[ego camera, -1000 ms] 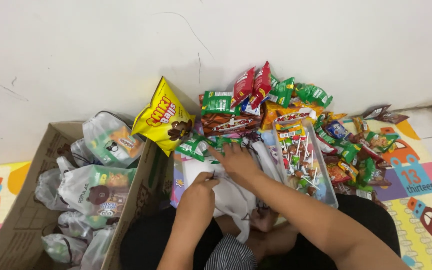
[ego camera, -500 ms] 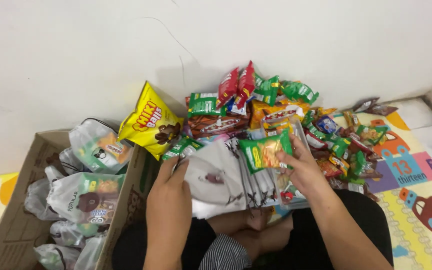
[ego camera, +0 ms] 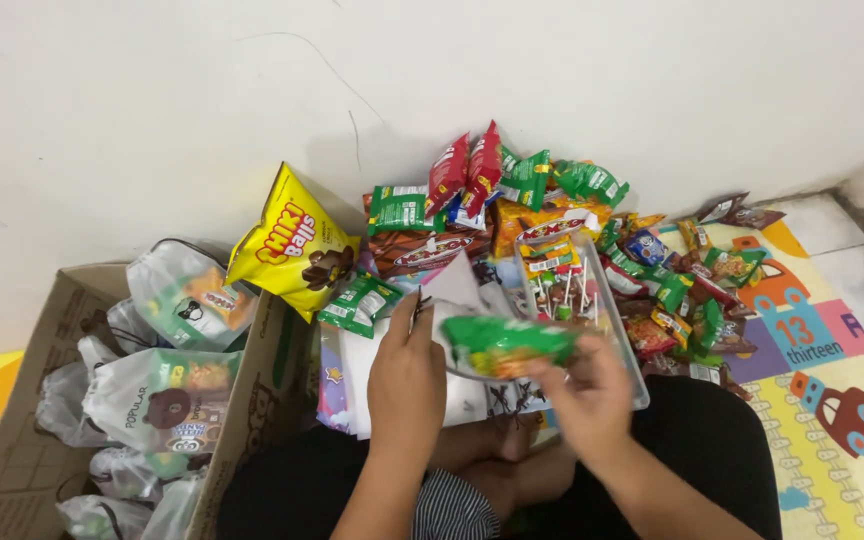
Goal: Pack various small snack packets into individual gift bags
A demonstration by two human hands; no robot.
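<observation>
Snack packet over a white pouch
Right hand [ego camera: 592, 385] pinches the green packet [ego camera: 507, 343]; left hand [ego camera: 407, 375] fingers grip the white pouch [ego camera: 462, 395]

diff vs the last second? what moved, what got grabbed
The right hand went from reaching into the snack pile to holding a green snack packet, now drawn back toward the body over the white drawstring bag. The left hand keeps its grip on that bag's edge, shifted slightly. The yellow chip bag, the pile and the cardboard box of filled bags stayed as they were.
</observation>
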